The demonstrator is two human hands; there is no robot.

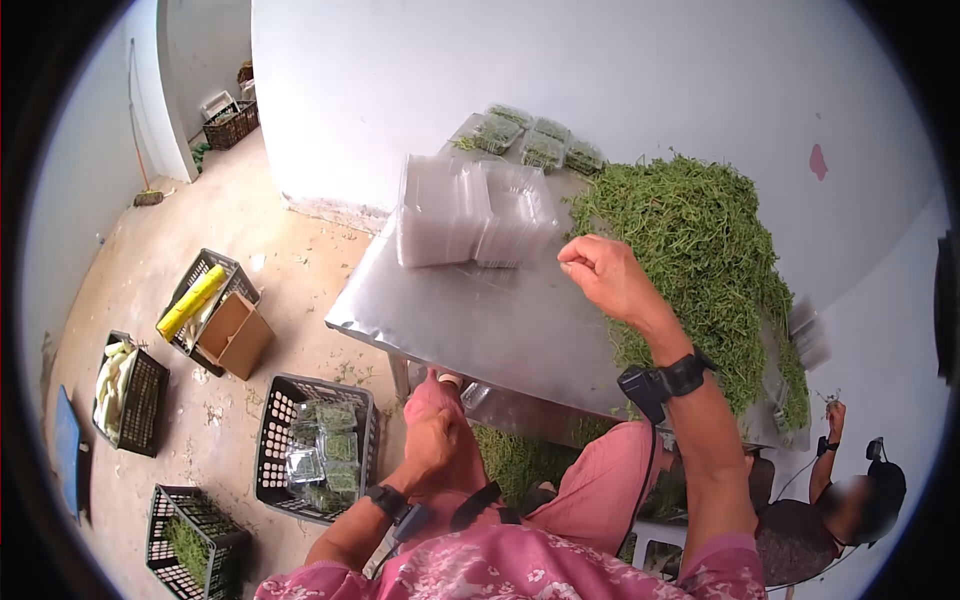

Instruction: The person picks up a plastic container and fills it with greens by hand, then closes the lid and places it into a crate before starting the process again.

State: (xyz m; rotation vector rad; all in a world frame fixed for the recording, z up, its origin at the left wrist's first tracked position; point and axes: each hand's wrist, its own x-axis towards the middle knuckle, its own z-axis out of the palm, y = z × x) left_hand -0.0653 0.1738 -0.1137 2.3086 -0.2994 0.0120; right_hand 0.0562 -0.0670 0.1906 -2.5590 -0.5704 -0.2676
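Observation:
My right hand (605, 277) hangs over the metal table (450, 325), its fingers curled and pinched together with nothing visible between them. Just right of it is a large heap of green leafy stems (695, 260). Left of the hand stand stacks of clear plastic trays (437, 212). My left hand (432, 442) rests on my pink-trousered leg near the table's front edge, its fingers folded in a fist; whatever it may hold is hidden. Behind the stacks lie several clear packs filled with greens (542, 150).
On the floor to the left is a black crate (268, 440) with packed greens. Further left are crates with a yellow roll (192, 302), pale long vegetables (113, 380) and loose greens (187, 550). Another person (850, 510) is at the lower right, one hand raised with a sprig.

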